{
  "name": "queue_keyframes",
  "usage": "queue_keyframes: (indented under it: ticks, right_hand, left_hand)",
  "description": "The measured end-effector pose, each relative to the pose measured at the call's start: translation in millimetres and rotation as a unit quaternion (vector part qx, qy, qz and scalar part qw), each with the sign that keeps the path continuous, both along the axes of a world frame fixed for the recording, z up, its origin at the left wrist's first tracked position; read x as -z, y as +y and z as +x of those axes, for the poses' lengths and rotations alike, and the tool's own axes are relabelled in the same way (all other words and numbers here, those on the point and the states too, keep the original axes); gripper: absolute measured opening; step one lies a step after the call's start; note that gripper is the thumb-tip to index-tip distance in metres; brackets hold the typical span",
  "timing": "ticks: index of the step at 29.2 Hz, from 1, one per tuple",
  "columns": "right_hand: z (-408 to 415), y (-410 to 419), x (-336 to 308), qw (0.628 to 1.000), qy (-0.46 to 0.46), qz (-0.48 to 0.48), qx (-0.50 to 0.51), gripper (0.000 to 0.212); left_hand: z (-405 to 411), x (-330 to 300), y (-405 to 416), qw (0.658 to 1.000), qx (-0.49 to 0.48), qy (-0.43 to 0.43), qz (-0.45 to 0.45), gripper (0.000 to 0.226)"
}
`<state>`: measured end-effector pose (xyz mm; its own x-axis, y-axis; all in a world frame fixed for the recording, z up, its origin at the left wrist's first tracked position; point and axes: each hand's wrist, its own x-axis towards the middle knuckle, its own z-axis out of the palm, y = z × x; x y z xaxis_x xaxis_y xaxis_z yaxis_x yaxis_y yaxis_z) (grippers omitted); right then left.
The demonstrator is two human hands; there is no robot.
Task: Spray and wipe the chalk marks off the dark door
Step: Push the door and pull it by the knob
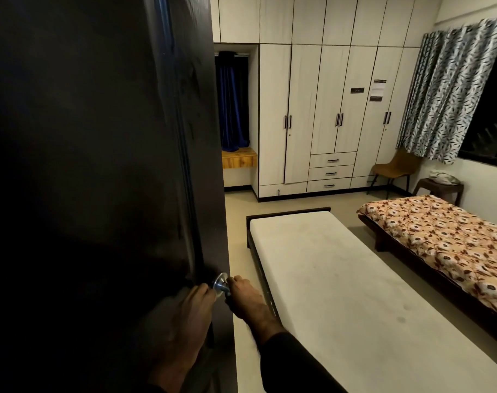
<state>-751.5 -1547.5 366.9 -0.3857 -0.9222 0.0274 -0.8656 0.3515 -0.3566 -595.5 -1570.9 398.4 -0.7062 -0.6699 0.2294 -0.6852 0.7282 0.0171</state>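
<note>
Dark door [100, 165]: tall, dark brown-black wooden panel that fills the left half of the view; its long axis runs upright, and its free edge faces the room, toward the beds.
Door surface: glossy and very dim; faint pale smudges and thin streaks show on the strip nearest the edge, too blurred to tell whether they are chalk.
Round silver metal door knob [221, 285]: sits low on the door's free edge, with its disc tilted toward the camera.
Left hand [185, 316]: lies against the door face just below and left of the knob, fingers curled together and their tips touching the knob's base.
Right hand [246, 300]: reaches in from the room side in a dark sleeve, fingers closed around the knob's outer end.
Bare cream mattress on a low dark bed frame [326, 279]: just right of the door, with its length running away from the camera.
Orange floral-covered bed [445, 236]: further right, set apart from the first bed.
Pale wooden wardrobe wall with black handles [326, 109]: covers the far side of the room.
Grey leaf-patterned curtain [445, 89]: hangs at the window on the right.
Tan chair [394, 168]: stands below the curtain, in the corner.
</note>
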Motion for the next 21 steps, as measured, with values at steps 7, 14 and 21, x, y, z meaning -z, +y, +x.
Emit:
queue_keyframes:
  ticks: [7,14,21]
  right_hand:
    - [2.4,1.3,3.5,0.999,0.022,-0.004,0.028,0.043]
    - [0.6,24.8,7.7,0.998,0.028,0.011,0.059,0.044]
    - [3.5,69.9,-2.3,0.993,0.045,0.064,0.089,0.05]
  left_hand:
    - [0.4,-5.7,12.4,0.993,0.049,0.022,-0.105,0.048]
    - [2.4,-8.7,21.5,0.984,0.068,0.056,-0.154,0.067]
    - [5.6,-17.0,52.1,0.977,0.107,0.065,-0.172,0.067]
